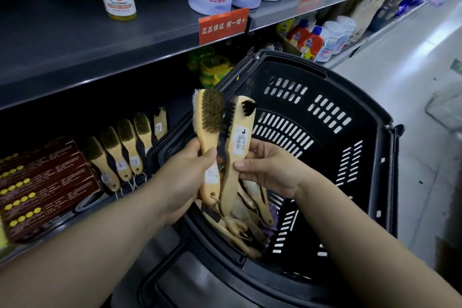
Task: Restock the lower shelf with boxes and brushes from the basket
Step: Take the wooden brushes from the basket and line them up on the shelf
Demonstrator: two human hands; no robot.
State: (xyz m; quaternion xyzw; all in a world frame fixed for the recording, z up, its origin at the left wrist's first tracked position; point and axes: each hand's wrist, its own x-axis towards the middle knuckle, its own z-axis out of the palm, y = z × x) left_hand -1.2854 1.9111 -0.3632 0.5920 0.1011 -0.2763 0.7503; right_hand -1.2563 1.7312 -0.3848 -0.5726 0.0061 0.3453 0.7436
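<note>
Both bare forearms entered from 6 o'clock and converged toward the centre. The left hand [186, 177], from 7 o'clock, had its fingers curled and its thumb pressed at 1 o'clock in a closed grip. The right hand [268, 169], from 5 o'clock, pinched between thumb and fingers pointing toward 9 o'clock.

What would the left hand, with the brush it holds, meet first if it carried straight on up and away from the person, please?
Probably the black basket's far rim; the left hand and its brush point there. Depth is unclear.
</note>
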